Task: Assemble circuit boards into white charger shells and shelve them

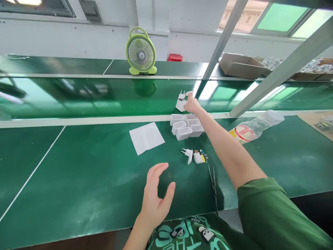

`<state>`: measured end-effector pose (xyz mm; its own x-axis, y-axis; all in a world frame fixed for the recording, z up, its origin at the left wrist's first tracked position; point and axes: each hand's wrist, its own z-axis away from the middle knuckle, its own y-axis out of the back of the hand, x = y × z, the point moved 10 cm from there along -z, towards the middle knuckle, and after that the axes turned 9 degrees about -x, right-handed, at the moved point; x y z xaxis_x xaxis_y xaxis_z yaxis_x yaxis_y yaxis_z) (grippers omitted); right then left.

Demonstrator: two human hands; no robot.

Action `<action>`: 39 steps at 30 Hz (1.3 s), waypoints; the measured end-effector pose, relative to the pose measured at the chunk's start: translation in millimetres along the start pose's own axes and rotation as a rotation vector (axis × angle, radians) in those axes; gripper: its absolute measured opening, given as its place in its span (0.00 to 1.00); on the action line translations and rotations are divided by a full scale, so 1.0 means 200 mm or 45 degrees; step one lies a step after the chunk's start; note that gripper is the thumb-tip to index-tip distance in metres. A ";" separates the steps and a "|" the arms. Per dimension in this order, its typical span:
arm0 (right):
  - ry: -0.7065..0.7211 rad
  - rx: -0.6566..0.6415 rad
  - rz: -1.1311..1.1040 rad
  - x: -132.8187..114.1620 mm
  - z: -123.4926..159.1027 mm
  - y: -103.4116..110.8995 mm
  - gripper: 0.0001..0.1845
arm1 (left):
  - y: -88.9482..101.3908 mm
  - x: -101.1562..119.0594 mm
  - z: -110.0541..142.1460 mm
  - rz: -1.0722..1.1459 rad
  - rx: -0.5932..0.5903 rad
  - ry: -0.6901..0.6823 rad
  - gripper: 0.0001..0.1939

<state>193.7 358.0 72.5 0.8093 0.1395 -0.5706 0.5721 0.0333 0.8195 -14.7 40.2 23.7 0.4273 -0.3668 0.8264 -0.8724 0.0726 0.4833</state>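
Note:
My right hand reaches far out over the shiny green strip behind the bench. Its fingers are closed at the side of a white plug adapter with two pins pointing up; the fingertips partly cover a small white piece there. My left hand hovers above the near bench, palm turned inward, thumb and fingers apart, holding nothing. Between the hands, on the green bench, lie a white two-pin plug piece and a small circuit board with white and yellow parts. Several white plastic housings stand grouped beneath my right forearm.
A white paper sheet lies left of the housings. A clear bottle lies right of my forearm. A green fan and cardboard boxes stand on the back shelf. Slanted metal posts rise at right.

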 end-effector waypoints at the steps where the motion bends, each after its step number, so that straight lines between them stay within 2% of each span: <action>1: -0.015 0.035 -0.025 0.00 0.03 0.04 0.36 | -0.01 -0.01 0.00 -0.004 -0.009 0.024 0.22; 3: 0.036 0.127 -0.113 -0.04 0.17 0.17 0.33 | -0.03 0.00 -0.01 -0.005 -0.043 0.039 0.21; 6: 0.315 0.168 -0.242 -0.17 0.51 0.32 0.26 | -0.07 0.05 -0.04 -0.042 -0.146 0.033 0.20; 8: 0.344 -0.081 -0.095 -0.19 0.74 0.26 0.19 | -0.09 0.10 -0.07 -0.111 -0.232 0.017 0.19; 10: 0.303 -0.436 0.118 -0.11 0.95 0.11 0.16 | -0.09 0.14 -0.10 -0.218 -0.314 -0.015 0.19; 11: 0.283 -0.556 0.211 -0.06 1.03 0.05 0.16 | -0.09 0.16 -0.13 -0.279 -0.352 -0.032 0.19; 13: 0.245 -0.649 0.359 0.04 1.13 -0.04 0.20 | -0.07 0.18 -0.19 -0.402 -0.413 -0.069 0.19; 15: 0.189 -0.646 0.483 0.11 1.17 -0.08 0.24 | -0.06 0.16 -0.29 -0.486 -0.451 -0.091 0.18; 17: 0.191 -0.680 0.588 0.12 1.18 -0.13 0.25 | -0.07 0.12 -0.40 -0.543 -0.475 -0.084 0.18; 19: 0.265 -0.715 0.662 0.06 1.18 -0.17 0.24 | -0.12 0.08 -0.52 -0.639 -0.523 -0.052 0.21; 22: 0.350 -0.768 0.769 0.01 1.19 -0.21 0.23 | -0.24 0.02 -0.68 -0.848 -0.613 -0.021 0.25; 24: 0.376 -0.813 0.818 0.01 1.18 -0.24 0.22 | -0.31 0.01 -0.77 -0.913 -0.622 -0.025 0.21; 26: 0.401 -0.836 0.831 0.02 1.17 -0.26 0.21 | -0.34 0.01 -0.82 -0.939 -0.612 -0.034 0.13; 29: 0.417 -0.809 0.835 0.01 1.14 -0.27 0.17 | -0.29 0.02 -0.82 -0.952 -0.564 -0.035 0.10; 31: 0.414 -0.784 0.843 0.01 1.14 -0.26 0.15 | -0.19 0.04 -0.77 -0.947 -0.514 -0.028 0.11; 35: 0.455 -0.794 0.820 0.01 1.15 -0.26 0.19 | 0.01 0.05 -0.59 -0.803 -0.427 -0.043 0.09; 37: 0.471 -0.815 0.784 0.02 1.15 -0.26 0.21 | 0.05 0.04 -0.51 -0.693 -0.426 -0.064 0.08; 39: 0.457 -0.845 0.746 0.04 1.16 -0.27 0.20 | 0.04 0.02 -0.44 -0.642 -0.476 -0.062 0.10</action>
<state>199.8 128.6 12.7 0.7909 0.6037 -0.1004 -0.1925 0.4011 0.8956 2.1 121.5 56.4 0.7456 -0.4815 0.4607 -0.4207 0.1960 0.8858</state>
